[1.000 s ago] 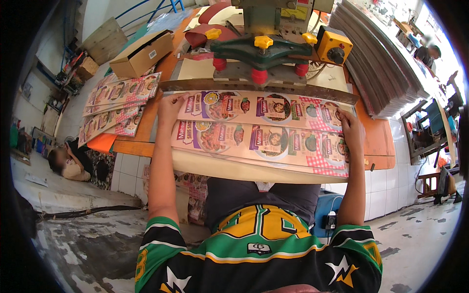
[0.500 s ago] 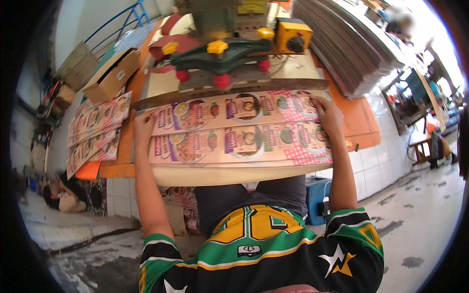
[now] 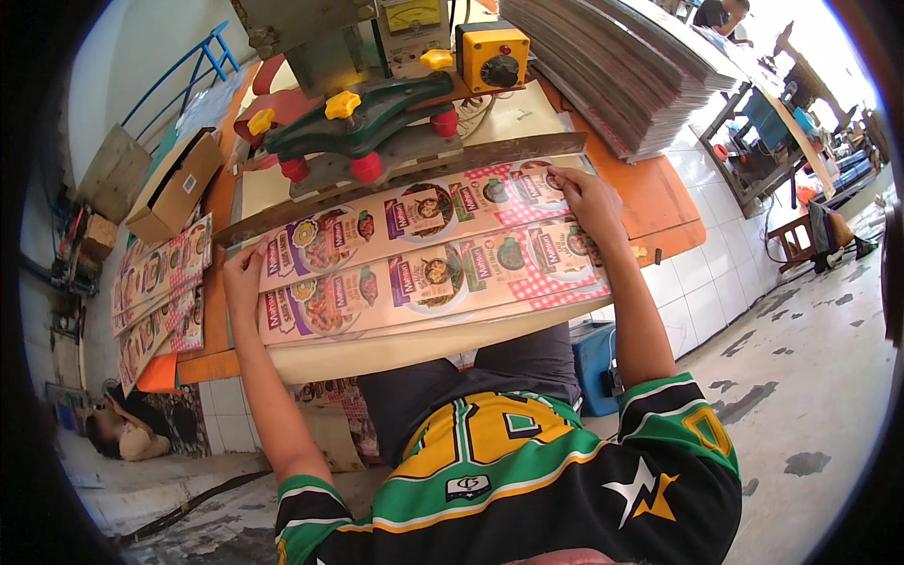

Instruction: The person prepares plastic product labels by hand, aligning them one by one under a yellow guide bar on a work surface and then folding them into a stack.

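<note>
Orange tabletop (image 3: 670, 209) under a green press (image 3: 363, 122), worn floor (image 3: 800, 377) around.
I see the upper sheet (image 3: 414, 218), pink with food pictures and red checks, lying along the metal bar (image 3: 508, 153), a matching sheet (image 3: 433, 273) on its near side. The left hand (image 3: 245, 281) has its grip pinching one end, the right hand (image 3: 595, 202) the other. Bare tabletop shows at right, below the stack (image 3: 612, 75).

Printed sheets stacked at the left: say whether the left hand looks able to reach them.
Probably yes: the left hand is close to the stacked sheets, with only orange table seen between.
</note>
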`<act>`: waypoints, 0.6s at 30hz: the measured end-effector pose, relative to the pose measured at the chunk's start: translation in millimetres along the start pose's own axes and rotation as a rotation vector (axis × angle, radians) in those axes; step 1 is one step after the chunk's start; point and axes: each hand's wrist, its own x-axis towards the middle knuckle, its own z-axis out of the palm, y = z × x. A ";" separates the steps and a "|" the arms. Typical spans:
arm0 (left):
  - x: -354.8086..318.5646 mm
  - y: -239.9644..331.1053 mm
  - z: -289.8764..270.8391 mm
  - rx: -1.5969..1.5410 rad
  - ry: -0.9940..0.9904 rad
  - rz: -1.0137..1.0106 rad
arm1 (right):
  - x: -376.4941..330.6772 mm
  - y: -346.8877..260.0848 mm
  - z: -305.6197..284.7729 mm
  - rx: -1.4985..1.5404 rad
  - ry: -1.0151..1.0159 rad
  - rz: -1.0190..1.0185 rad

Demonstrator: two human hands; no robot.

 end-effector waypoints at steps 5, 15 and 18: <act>0.8 -1.1 -2.9 0.005 -0.004 -0.019 | 0.3 -0.5 -0.5 -0.005 0.006 0.006; 1.4 -4.5 -0.7 0.020 0.014 0.038 | 1.8 2.9 3.4 -0.007 0.005 0.003; -3.1 4.3 -0.5 -0.013 0.008 0.000 | 1.9 0.4 1.8 0.006 -0.005 0.009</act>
